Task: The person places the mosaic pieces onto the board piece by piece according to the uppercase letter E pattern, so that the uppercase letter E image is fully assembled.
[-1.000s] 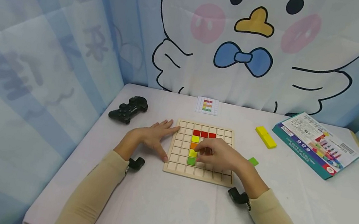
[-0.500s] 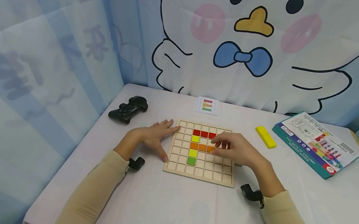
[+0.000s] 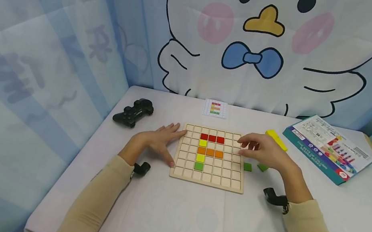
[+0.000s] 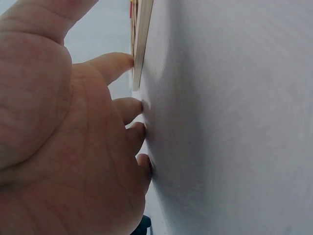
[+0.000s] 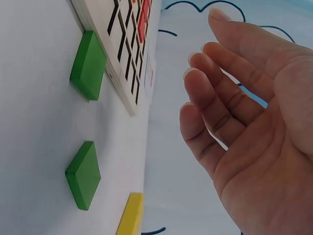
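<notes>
A wooden grid board (image 3: 207,178) lies on the table with colored square tiles in its cells: three red tiles (image 3: 212,138), a yellow tile (image 3: 202,143), three orange tiles (image 3: 210,152), a second yellow tile (image 3: 200,158) and a green tile (image 3: 198,166). My left hand (image 3: 160,142), fingers spread, touches the board's left edge with thumb and index finger. Beyond the board's right edge hovers my right hand (image 3: 264,148), fingers loosely bent and nothing between them. Two loose green tiles (image 5: 89,66) lie right of the board, below that hand.
A yellow block (image 3: 277,140) lies partly behind the right hand. Further right is a teal box (image 3: 328,150). A black game controller (image 3: 133,112) sits at the far left. Behind the board lies a card (image 3: 215,108) printed with a colored grid pattern.
My right hand has moved right, from over the board's middle to past its right edge. The orange row, at first partly hidden, now shows three tiles. My left hand has stayed still.
</notes>
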`<state>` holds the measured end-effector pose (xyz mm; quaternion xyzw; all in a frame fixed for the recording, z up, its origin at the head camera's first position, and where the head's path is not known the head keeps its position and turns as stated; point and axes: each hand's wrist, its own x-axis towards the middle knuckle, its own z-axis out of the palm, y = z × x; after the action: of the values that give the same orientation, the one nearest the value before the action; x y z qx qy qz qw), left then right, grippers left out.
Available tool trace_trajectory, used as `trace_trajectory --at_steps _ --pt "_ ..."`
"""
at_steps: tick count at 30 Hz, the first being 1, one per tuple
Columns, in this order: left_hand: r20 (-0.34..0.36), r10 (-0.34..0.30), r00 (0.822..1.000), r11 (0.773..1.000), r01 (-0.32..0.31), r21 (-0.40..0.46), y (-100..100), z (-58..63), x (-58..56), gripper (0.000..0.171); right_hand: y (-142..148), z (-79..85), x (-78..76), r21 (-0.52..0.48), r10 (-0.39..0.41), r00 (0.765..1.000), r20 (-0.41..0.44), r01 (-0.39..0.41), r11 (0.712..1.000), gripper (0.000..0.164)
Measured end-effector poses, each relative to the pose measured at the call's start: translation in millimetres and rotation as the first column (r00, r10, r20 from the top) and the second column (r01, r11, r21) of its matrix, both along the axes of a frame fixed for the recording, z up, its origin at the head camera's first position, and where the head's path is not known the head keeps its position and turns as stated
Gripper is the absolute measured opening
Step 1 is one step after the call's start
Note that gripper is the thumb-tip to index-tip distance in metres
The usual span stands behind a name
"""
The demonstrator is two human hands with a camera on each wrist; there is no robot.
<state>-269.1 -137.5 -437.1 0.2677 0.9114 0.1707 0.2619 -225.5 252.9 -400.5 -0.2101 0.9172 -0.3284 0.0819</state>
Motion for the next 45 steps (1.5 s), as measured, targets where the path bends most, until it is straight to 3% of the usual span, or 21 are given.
trace_trajectory --at_steps 12,27,45 --pt "0.013 0.007 1.000 1.000 -0.007 0.016 0 -0.8 -1.7 0.135 16 3.3 -0.2 0.019 -0.034 0.998 0.044 0.034 0.999 0.041" --pt "0.005 0.000 1.000 1.000 0.000 0.009 0 -0.6 -1.8 0.134 25 -7.2 -6.5 0.079 0.015 0.972 0.236 -0.034 0.996 0.033" --pt "0.002 -0.004 1.000 1.000 0.004 -0.002 -1 -1.2 -1.1 0.133 20 -12.0 -5.8 0.090 0.074 0.961 0.267 -0.101 0.991 0.018"
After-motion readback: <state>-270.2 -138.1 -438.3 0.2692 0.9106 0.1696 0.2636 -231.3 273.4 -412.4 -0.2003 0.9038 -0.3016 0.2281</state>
